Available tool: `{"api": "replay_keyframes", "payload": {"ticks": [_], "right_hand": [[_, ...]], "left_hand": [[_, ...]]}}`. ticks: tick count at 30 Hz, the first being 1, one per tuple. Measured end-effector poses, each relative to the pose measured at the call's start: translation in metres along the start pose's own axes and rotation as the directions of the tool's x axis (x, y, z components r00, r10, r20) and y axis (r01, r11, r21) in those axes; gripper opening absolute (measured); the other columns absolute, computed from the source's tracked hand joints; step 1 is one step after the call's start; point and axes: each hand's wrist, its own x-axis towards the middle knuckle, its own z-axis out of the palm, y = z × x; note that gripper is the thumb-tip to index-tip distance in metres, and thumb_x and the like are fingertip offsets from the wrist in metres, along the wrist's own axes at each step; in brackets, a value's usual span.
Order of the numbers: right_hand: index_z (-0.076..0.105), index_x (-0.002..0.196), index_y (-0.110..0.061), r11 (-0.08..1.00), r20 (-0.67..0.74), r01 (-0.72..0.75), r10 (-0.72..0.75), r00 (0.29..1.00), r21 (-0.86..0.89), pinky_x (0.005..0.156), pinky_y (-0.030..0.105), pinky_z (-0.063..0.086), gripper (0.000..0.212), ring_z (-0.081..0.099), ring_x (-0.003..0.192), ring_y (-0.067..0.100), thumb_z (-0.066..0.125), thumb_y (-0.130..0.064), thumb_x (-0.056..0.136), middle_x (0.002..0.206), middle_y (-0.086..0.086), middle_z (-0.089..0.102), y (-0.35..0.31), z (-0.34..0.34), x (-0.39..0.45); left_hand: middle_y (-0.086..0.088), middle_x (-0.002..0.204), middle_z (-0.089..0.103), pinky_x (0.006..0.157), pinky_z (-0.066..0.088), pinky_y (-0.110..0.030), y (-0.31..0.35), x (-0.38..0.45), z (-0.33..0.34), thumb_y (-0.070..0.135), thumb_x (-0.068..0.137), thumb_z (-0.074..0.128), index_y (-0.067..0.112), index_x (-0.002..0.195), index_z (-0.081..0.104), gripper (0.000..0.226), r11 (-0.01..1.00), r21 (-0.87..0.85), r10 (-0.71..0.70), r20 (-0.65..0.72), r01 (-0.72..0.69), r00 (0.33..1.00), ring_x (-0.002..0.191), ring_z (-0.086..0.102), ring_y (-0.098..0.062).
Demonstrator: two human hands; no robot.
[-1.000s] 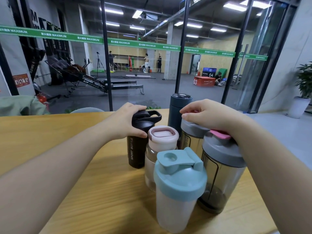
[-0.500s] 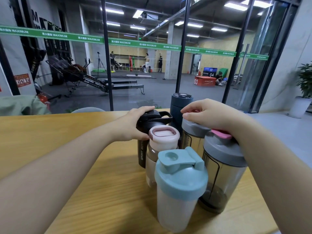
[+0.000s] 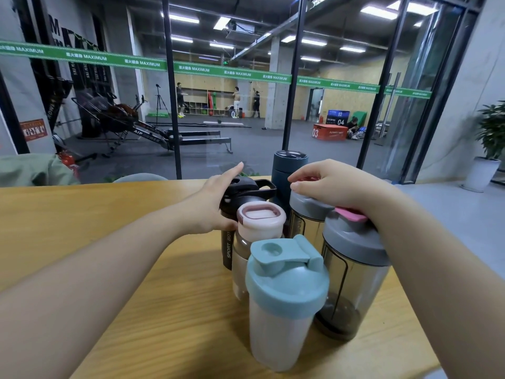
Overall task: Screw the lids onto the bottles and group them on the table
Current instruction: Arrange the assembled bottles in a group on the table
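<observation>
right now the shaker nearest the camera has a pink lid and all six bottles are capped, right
Not quite. In the head view the nearest shaker has a teal lid, not pink; the pink lid tops the bottle behind it. All six bottles look capped.

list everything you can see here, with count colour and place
shaker bottle: 1, frosted body with teal lid, nearest, front of cluster
pink-lidded bottle: 1, clear, behind the teal one
black sport bottle: 1, black with loop handle, left of cluster
smoky shakers: 2, grey lids with pink flip caps, right side
dark blue flask: 1, back of cluster
wooden table: 1, light wood
potted plant: 1, green in white pot, far right
left hand: fingers straight, against the black bottle
right hand: curled over the rear grey lid
</observation>
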Motion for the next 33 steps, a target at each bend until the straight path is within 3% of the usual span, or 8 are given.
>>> {"api": "replay_keyframes", "payload": {"ticks": [5, 9, 13, 18, 21, 26, 29, 33], "right_hand": [[0.066, 0.110, -0.015, 1.000, -0.056, -0.008, 0.010, 0.998, 0.028, 0.083, 0.031, 0.048, 0.040, 0.063, 0.098, 0.022, 0.045, -0.045, 0.095, 0.108, 0.004, 0.070, -0.001, 0.001, 0.000], [0.065, 0.109, -0.006, 0.990, -0.184, -0.001, 0.026, 0.983, 0.138, 0.096, 0.043, 0.047, 0.056, 0.063, 0.104, 0.028, 0.036, -0.052, 0.096, 0.110, 0.016, 0.068, -0.002, 0.000, -0.003], [0.068, 0.104, -0.013, 0.994, -0.280, 0.086, -0.062, 0.958, 0.074, 0.077, 0.032, 0.050, 0.034, 0.063, 0.081, 0.014, 0.045, -0.037, 0.097, 0.097, 0.004, 0.071, -0.006, -0.003, -0.006], [0.065, 0.115, -0.019, 0.961, -0.103, 0.157, -0.184, 0.978, -0.227, 0.088, 0.026, 0.046, 0.025, 0.058, 0.091, 0.012, 0.051, -0.026, 0.095, 0.112, -0.001, 0.068, -0.030, -0.017, -0.007], [0.062, 0.119, -0.021, 0.949, -0.035, 0.220, -0.234, 0.972, -0.226, 0.089, 0.023, 0.045, 0.028, 0.057, 0.092, 0.008, 0.051, -0.030, 0.095, 0.113, -0.006, 0.066, -0.059, -0.023, -0.015], [0.068, 0.099, -0.021, 0.901, 0.306, 0.301, -0.396, 0.866, 0.312, 0.092, 0.032, 0.052, 0.019, 0.068, 0.093, 0.010, 0.054, -0.033, 0.093, 0.097, -0.008, 0.072, -0.113, 0.000, -0.038], [0.065, 0.076, -0.013, 0.790, 0.444, 0.145, -0.474, 0.760, 0.596, 0.089, 0.037, 0.054, 0.028, 0.069, 0.084, 0.020, 0.053, -0.030, 0.094, 0.079, 0.001, 0.070, -0.137, 0.022, -0.034], [0.054, 0.061, -0.018, 0.648, 0.417, -0.039, -0.441, 0.795, 0.760, 0.058, 0.021, 0.047, 0.037, 0.059, 0.059, 0.012, 0.052, -0.040, 0.091, 0.060, -0.003, 0.059, -0.154, 0.037, -0.003]], "left_hand": [[0.006, 0.157, -0.019, 0.087, 0.043, -0.025, 0.006, -0.015, -0.002, 0.020, 0.080, 0.073, 0.050, 0.142, -0.017, 0.113, 0.988, 0.147, -0.055, 0.028, 0.050, 0.998, 0.137, 0.031, -0.026], [0.006, 0.157, -0.021, 0.091, 0.040, -0.030, 0.013, -0.030, -0.011, 0.023, 0.085, 0.065, 0.051, 0.141, -0.018, 0.104, 0.970, 0.223, -0.108, 0.017, 0.102, 0.994, 0.134, 0.034, -0.027], [0.005, 0.157, -0.019, 0.104, 0.037, -0.039, 0.019, -0.044, -0.022, 0.029, 0.090, 0.059, 0.051, 0.140, -0.019, 0.095, 0.938, 0.318, -0.163, 0.040, 0.142, 0.986, 0.143, 0.017, -0.027], [-0.001, 0.158, -0.018, 0.115, 0.014, -0.044, 0.030, -0.065, -0.040, 0.034, 0.092, 0.054, 0.047, 0.143, -0.018, 0.089, 0.871, 0.450, -0.279, 0.117, 0.200, 0.953, 0.146, -0.003, -0.029], [0.000, 0.159, -0.013, 0.116, 0.013, -0.042, 0.038, -0.078, -0.058, 0.040, 0.093, 0.050, 0.045, 0.145, -0.014, 0.082, 0.842, 0.501, -0.322, 0.173, 0.199, 0.931, 0.146, 0.000, -0.025], [0.022, 0.153, 0.021, 0.112, 0.021, -0.029, 0.044, -0.099, -0.100, 0.063, 0.087, 0.042, 0.055, 0.141, 0.014, 0.062, 0.873, 0.475, -0.284, 0.305, 0.113, 0.909, 0.140, 0.025, -0.007], [0.028, 0.124, 0.057, 0.104, 0.039, -0.031, 0.041, -0.104, -0.124, 0.081, 0.070, 0.042, 0.064, 0.108, 0.048, 0.041, 0.961, 0.265, -0.190, 0.426, 0.079, 0.885, 0.116, 0.052, 0.005], [0.016, 0.095, 0.071, 0.088, 0.052, -0.033, 0.021, -0.087, -0.145, 0.044, 0.090, 0.052, 0.037, 0.101, 0.065, 0.018, 0.999, -0.034, -0.027, 0.240, 0.036, 0.970, 0.089, 0.065, 0.002]]}}
